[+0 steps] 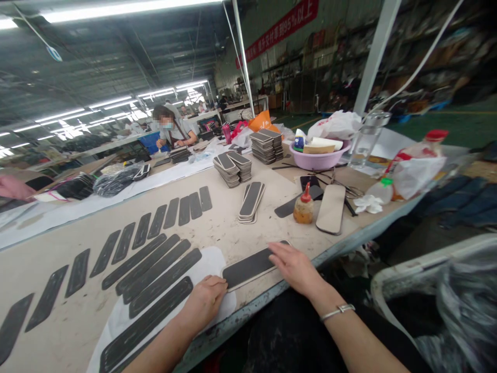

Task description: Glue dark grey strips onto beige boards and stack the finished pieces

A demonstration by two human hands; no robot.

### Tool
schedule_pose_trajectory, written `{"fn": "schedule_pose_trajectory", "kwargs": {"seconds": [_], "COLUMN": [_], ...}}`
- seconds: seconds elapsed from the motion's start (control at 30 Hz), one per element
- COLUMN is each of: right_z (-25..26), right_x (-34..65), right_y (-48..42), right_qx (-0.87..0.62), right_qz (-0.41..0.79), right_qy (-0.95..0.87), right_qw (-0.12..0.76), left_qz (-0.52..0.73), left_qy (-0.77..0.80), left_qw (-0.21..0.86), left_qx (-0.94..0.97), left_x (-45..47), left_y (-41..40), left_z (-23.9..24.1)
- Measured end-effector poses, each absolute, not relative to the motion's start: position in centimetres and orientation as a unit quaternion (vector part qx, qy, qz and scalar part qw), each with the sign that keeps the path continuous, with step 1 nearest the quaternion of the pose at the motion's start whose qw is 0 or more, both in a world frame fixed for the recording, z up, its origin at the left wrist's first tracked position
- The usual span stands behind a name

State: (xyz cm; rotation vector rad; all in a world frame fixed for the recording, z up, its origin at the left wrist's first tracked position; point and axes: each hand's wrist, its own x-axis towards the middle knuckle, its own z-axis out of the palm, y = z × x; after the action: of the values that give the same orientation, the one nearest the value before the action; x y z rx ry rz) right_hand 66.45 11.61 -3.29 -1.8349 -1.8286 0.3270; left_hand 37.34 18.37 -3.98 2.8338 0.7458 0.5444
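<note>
A long dark rounded-end strip with a pale border (248, 268) lies near the table's front edge, between my hands. My left hand (207, 300) is closed, its thumb and fingers pinching the strip's left end. My right hand (293, 264) rests with fingers stretched out over the strip's right end and covers part of it. Left of my hands, several dark strips (163, 282) lie on a white sheet (213, 257). A row of shorter dark strips (124, 242) stretches along the table beyond them. A small pile of bordered strips (251, 201) sits just past the strip.
Tall stacks of strips (232, 168) stand farther back. On the right are a red-tipped glue bottle (304, 210), a pale rounded panel (331, 210), a purple basin (316, 160) and a clear jar (367, 140). A co-worker (174, 129) works at the far side.
</note>
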Motion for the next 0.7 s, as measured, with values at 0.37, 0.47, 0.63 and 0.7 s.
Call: {"fn": "schedule_pose_trajectory", "kwargs": {"seconds": [0.37,0.47,0.63,0.7], "right_z": [-5.1,-6.0,-7.9,-8.3], "right_x": [65.8,68.5,69.6,69.4], "right_y": [11.8,12.1,12.4,12.4], "right_qx": [-0.574,-0.654,-0.695,-0.695], "right_qz": [0.169,0.135,0.079,0.071], "right_qy": [-0.783,-0.731,-0.702,-0.701], "right_qw": [0.168,0.14,0.133,0.144], "left_qz": [0.162,0.164,0.158,0.161], "left_qy": [0.265,0.273,0.326,0.38], "left_qw": [0.086,0.085,0.095,0.097], "left_qx": [0.947,0.944,0.927,0.906], "left_x": [37.4,37.7,37.1,36.6], "left_y": [18.4,18.2,17.8,17.6], "left_z": [-3.8,-3.6,-3.2,-3.0]}}
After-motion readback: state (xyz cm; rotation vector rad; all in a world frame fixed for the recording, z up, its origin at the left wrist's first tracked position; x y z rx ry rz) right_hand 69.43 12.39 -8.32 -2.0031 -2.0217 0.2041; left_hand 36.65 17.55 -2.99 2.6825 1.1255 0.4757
